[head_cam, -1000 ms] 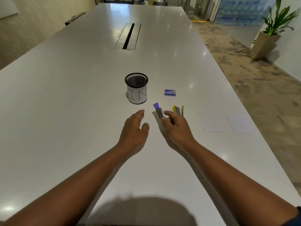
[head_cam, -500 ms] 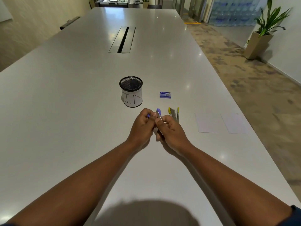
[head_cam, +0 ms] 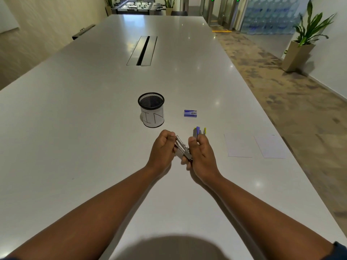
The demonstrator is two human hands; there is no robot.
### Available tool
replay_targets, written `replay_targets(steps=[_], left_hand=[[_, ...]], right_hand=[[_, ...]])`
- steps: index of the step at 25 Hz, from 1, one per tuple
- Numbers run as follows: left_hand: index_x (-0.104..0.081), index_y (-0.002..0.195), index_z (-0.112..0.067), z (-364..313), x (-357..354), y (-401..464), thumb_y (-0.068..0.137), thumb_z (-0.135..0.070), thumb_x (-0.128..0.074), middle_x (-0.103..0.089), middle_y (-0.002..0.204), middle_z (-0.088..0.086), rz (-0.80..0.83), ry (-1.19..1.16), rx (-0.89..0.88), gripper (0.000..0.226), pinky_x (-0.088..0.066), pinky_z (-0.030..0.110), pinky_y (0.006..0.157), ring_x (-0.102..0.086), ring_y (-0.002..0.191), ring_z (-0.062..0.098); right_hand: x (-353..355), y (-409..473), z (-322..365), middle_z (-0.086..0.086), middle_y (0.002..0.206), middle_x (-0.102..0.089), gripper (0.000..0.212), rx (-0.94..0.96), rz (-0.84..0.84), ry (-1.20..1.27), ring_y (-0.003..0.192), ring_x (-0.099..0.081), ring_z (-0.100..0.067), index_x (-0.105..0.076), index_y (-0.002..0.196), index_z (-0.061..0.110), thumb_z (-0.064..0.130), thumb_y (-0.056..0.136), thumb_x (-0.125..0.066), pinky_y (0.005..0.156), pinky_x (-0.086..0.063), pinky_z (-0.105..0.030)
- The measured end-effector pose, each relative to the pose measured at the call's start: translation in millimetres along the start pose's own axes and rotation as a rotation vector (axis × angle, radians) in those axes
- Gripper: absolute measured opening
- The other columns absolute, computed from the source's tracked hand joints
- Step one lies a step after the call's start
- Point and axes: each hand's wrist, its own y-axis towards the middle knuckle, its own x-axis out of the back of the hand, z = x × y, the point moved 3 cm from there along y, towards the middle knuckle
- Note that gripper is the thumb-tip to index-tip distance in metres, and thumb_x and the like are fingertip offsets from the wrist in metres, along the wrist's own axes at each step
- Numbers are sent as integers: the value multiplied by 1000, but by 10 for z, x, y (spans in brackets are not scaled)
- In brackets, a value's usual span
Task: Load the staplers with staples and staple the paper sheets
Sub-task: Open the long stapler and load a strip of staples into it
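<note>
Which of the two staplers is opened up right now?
The purple stapler, held between the left hand and right hand, is swung open, its metal magazine exposed. The yellow stapler lies on the table beyond the right hand.

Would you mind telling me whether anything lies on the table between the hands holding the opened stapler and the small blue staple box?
Nothing visible does. The staple box lies beyond the right hand with bare table between them. The yellow stapler lies just right of that line, and the mesh cup stands well to the left.
</note>
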Motion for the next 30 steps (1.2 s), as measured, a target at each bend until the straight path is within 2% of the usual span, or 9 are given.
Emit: replay_targets(steps=[4, 8, 11, 15, 18, 21, 25, 28, 30], left_hand=[[-58, 88, -19, -8, 71, 60, 100, -25, -50, -54, 68, 4, 1, -76, 33, 16, -37, 24, 47, -44, 54, 12], [-61, 87, -16, 12, 73, 85, 96, -21, -58, -56, 66, 5, -18, -101, 58, 11, -40, 31, 52, -49, 56, 16], [-63, 96, -14, 30, 85, 99, 96, -18, -58, -59, 67, 1, -73, -98, 58, 6, -44, 33, 57, -53, 58, 14], [-62, 106, -12, 52, 73, 90, 95, -18, -63, -67, 80, 7, -144, -91, 34, 12, -52, 36, 65, -59, 68, 21], [-65, 105, -14, 72, 62, 99, 94, -18, -66, -70, 91, 15, -224, -10, 24, 11, -55, 37, 70, -64, 74, 25], [-68, 107, -11, 80, 23, 111, 95, -18, -67, -71, 94, 17, -269, 74, 35, 14, -57, 34, 69, -67, 78, 26], [-71, 113, -17, -11, -27, 188, 98, -21, -59, -74, 100, 2, -270, 472, -12, 19, -58, 35, 85, -70, 88, 17], [-70, 120, -14, -72, -41, 320, 100, -11, -49, -72, 115, 7, -125, 786, -116, 29, -51, 42, 98, -63, 109, 26], [-71, 116, -14, -57, -25, 384, 96, -2, -48, -71, 112, 8, -6, 979, -200, 33, -50, 48, 96, -58, 112, 32]], right_hand=[[-15, -14, 24, -2, 76, -67, 18, 87, -16, -40, 57, -67, -30, -46, 98, 42, 60, 99, -47, 49, -55, -40], [12, -51, 45, 6, 76, -64, 18, 131, -50, -141, 62, -67, -17, -45, 103, 38, 56, 101, -46, 57, -60, -41], [22, -106, 57, 6, 68, -61, 21, 122, -84, -237, 54, -54, -6, -50, 100, 35, 56, 99, -47, 52, -48, -33], [106, -161, 59, 9, 75, -61, 19, 155, -166, -370, 68, -56, -8, -61, 83, 20, 37, 91, -63, 62, -43, -22], [184, -219, 63, 6, 85, -66, 9, 179, -159, -452, 79, -62, -12, -68, 84, 14, 21, 84, -74, 72, -50, -29], [280, -309, 45, 12, 80, -68, 8, 123, -173, -480, 77, -64, -9, -72, 85, 20, 16, 81, -77, 72, -54, -34], [299, -391, 38, 6, 69, -64, 14, 157, -147, -654, 70, -60, -14, -67, 70, 19, 18, 83, -72, 64, -52, -39], [246, -389, 17, 4, 70, -61, 21, 151, -83, -795, 75, -55, -22, -63, 67, 14, 19, 87, -67, 63, -50, -43], [222, -391, 1, 2, 73, -61, 23, 148, -43, -832, 77, -53, -24, -62, 68, 13, 20, 89, -64, 64, -50, -44]])
